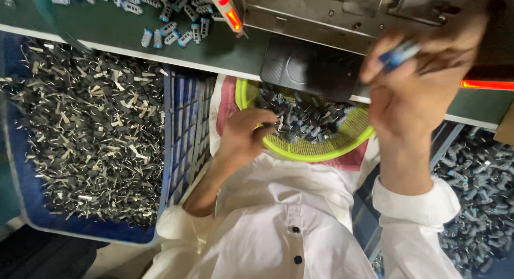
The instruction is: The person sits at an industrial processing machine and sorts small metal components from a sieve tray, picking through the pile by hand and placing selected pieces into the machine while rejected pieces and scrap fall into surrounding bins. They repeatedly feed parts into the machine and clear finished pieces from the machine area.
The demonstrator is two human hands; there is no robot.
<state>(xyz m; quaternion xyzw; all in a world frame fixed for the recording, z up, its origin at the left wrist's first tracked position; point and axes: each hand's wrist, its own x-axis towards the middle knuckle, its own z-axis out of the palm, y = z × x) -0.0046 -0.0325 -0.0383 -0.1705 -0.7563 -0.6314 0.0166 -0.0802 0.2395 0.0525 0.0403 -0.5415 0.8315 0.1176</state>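
The right hand pinches a small blue part up near the machine, while the left hand closes on similar parts in the yellow basket on the lap. Light and rigid, the parts probably handle best pinched across the body.

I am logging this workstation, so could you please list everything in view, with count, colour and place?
blue crate: one, left, full of small black and silver parts
yellow-green basket: one, centre, on the lap, holding dark and blue parts
loose blue parts: many, on the green bench top
black pad: one, bench edge
metal machine: grey, top
dark parts pile: many, right
left hand: in the basket
right hand: raised, pinching a blue part, blurred
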